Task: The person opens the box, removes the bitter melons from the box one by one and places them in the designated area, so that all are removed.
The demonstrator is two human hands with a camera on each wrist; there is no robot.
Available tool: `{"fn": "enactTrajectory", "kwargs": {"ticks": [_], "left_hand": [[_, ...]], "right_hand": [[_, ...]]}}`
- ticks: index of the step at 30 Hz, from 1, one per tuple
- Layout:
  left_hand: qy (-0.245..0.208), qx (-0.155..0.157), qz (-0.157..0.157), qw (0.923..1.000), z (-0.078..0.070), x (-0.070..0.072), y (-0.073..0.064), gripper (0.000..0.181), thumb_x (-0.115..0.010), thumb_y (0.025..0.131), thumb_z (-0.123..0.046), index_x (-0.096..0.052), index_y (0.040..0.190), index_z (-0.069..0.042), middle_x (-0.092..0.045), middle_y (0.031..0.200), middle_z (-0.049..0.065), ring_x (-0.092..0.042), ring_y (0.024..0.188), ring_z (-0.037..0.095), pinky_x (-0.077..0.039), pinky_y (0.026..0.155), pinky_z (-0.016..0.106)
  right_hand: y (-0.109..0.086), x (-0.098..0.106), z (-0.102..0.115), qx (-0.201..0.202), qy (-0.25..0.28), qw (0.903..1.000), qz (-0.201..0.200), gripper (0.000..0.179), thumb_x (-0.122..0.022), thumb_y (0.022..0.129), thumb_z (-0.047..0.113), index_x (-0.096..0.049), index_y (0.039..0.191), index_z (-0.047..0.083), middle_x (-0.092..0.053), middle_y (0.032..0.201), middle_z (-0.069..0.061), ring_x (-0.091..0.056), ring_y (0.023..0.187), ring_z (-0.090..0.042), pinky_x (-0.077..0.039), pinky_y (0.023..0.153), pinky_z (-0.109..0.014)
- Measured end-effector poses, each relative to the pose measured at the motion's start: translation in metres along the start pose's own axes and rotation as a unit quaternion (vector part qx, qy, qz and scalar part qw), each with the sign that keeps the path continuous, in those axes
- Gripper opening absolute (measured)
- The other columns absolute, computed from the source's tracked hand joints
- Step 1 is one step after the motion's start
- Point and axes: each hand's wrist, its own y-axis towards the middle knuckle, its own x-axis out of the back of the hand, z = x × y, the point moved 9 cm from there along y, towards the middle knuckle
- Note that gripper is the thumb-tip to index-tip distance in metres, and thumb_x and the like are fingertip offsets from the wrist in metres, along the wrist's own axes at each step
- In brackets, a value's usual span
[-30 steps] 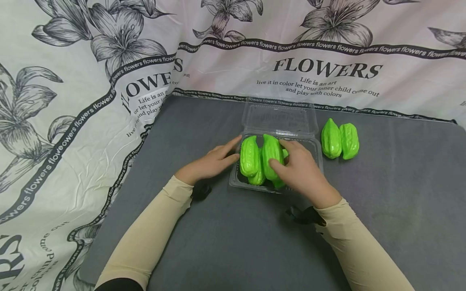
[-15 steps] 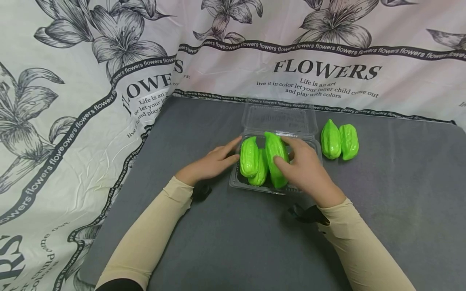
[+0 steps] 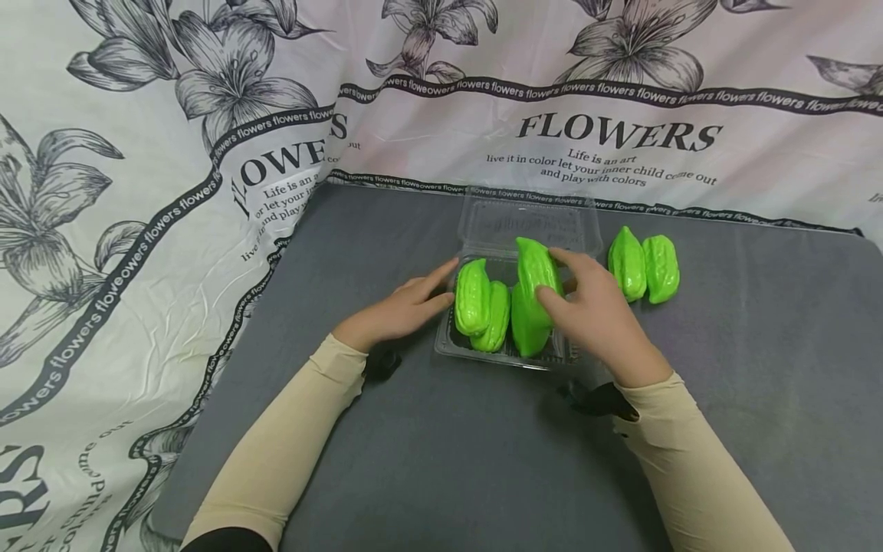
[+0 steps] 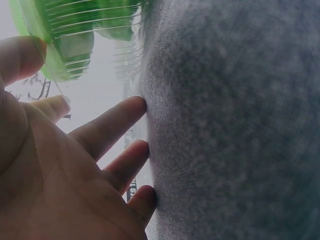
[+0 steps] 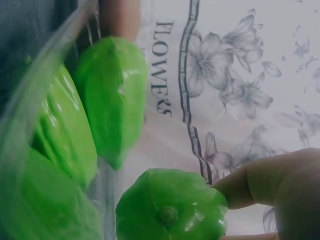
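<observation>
In the head view, a clear plastic clamshell box [image 3: 510, 362] stands with its lid raised. Inside it, on the left, two glossy green ribbed star fruits [image 3: 472, 297] lean together. My right hand [image 3: 599, 318] grips another star fruit [image 3: 540, 268] between thumb and fingers over the box's right half. A further star fruit [image 3: 530, 330] seems to lie beneath, partly covered by the held one. In the right wrist view, the held star fruit [image 5: 170, 205] shows its lobed end. My left hand [image 3: 396, 310], fingers extended, touches the box's left rim with thumb and forefinger.
Two more star fruits [image 3: 627, 264] lie side by side on the grey tabletop [image 3: 428, 452], right of the box. The transparent lid [image 3: 530, 224] stands open toward the back. Floral-printed cloth [image 3: 428, 134] hangs behind and on the left.
My right hand has moved slightly up and to the right, lifting the held star fruit away from the left pair. The left hand has stayed at the box's rim.
</observation>
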Motion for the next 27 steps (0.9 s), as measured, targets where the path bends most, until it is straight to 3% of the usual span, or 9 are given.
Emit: {"fn": "enactTrajectory", "kwargs": {"ticks": [12, 27], "left_hand": [[0.003, 0.002, -0.003, 1.0000, 0.002, -0.001, 0.001, 0.067, -0.040, 0.112, -0.052, -0.006, 0.169, -0.041, -0.035, 0.168, 0.008, -0.020, 0.160, 0.032, -0.018, 0.125, 0.062], [0.009, 0.002, -0.002, 1.0000, 0.003, -0.002, 0.002, 0.068, -0.039, 0.112, -0.051, -0.006, 0.170, -0.040, -0.031, 0.171, 0.007, -0.018, 0.160, 0.033, -0.016, 0.125, 0.062]], "right_hand": [[0.002, 0.020, -0.012, -0.010, 0.005, 0.9996, -0.028, 0.066, -0.058, 0.103, 0.024, -0.038, 0.162, 0.001, -0.046, 0.157, -0.024, -0.062, 0.119, -0.043, -0.052, 0.079, -0.047], [0.004, 0.050, -0.035, -0.049, 0.012, 0.9954, -0.081, 0.066, -0.053, 0.102, 0.024, -0.038, 0.162, 0.001, -0.050, 0.152, -0.027, -0.067, 0.111, -0.043, -0.052, 0.061, -0.030]]}}
